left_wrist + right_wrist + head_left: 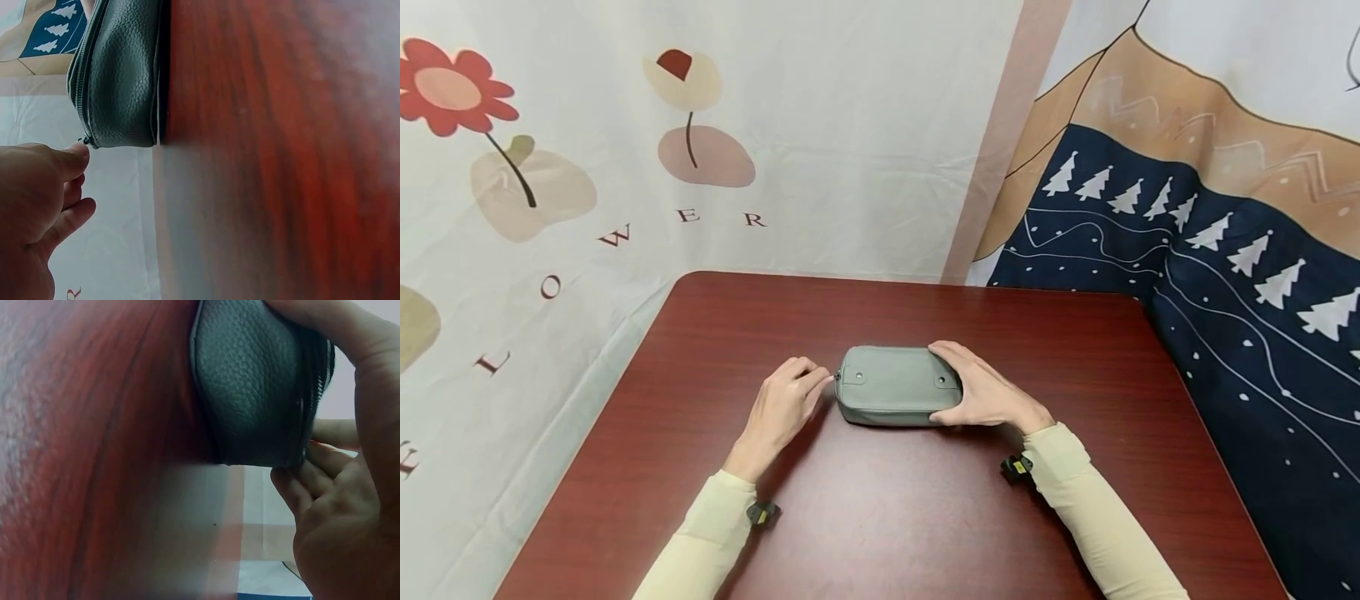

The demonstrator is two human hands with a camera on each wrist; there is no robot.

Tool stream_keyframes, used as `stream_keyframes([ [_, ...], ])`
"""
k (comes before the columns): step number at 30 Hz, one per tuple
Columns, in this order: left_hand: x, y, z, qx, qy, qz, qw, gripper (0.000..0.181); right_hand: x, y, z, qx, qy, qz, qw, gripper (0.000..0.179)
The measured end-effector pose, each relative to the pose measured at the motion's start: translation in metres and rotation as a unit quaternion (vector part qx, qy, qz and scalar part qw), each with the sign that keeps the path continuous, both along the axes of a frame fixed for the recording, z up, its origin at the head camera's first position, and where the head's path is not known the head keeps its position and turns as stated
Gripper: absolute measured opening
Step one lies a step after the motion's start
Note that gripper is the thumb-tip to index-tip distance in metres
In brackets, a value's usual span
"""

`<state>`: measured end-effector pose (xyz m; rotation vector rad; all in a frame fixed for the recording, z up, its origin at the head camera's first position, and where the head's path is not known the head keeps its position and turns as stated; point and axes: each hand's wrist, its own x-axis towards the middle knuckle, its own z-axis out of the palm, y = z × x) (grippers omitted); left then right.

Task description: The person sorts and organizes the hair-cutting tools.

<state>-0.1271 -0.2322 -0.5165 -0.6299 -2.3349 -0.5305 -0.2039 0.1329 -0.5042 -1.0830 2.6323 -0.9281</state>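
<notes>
A grey-green leather zip pouch (891, 387) with rounded corners lies on the table, two small studs showing on its top face. At its left end my left hand (781, 407) pinches the zipper pull (84, 140) between thumb and forefinger. The zipper (79, 94) runs along the pouch's upper edge in the left wrist view, its teeth together near the pull. My right hand (988, 387) grips the pouch's right end, thumb on the near side and fingers over the far side. In the right wrist view the fingers (328, 465) partly hide behind the pouch.
The dark red-brown wooden table (880, 517) has a rounded back left corner. Behind it hangs a pale printed cloth (850, 142) with flowers and letters. A navy and tan cloth (1225, 275) with white trees hangs at the right.
</notes>
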Motion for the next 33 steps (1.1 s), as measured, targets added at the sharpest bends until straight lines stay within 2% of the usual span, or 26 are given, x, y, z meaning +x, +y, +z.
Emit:
stream_keyframes([
  [8,0.001,-0.001,-0.001,0.006,-0.014,-0.02,0.9997,0.008,0.001,-0.005,-0.004,-0.004,0.023,-0.002,0.9997,0.117],
  [12,0.002,-0.003,-0.001,0.006,-0.022,-0.02,0.9995,0.008,-0.001,-0.007,-0.005,-0.008,0.028,0.003,0.9996,0.116],
  [21,0.005,-0.004,0.0,0.007,-0.004,0.002,1.0,0.008,-0.006,-0.006,-0.005,-0.009,0.017,0.004,0.9998,0.108],
  [27,0.003,0.0,0.001,0.006,0.007,0.019,0.9998,0.01,-0.01,-0.007,-0.005,-0.008,0.02,0.005,0.9997,0.105],
  [33,-0.001,0.003,0.005,-0.001,-0.002,0.038,0.9993,0.009,-0.011,-0.009,-0.006,-0.01,0.024,0.006,0.9996,0.104],
])
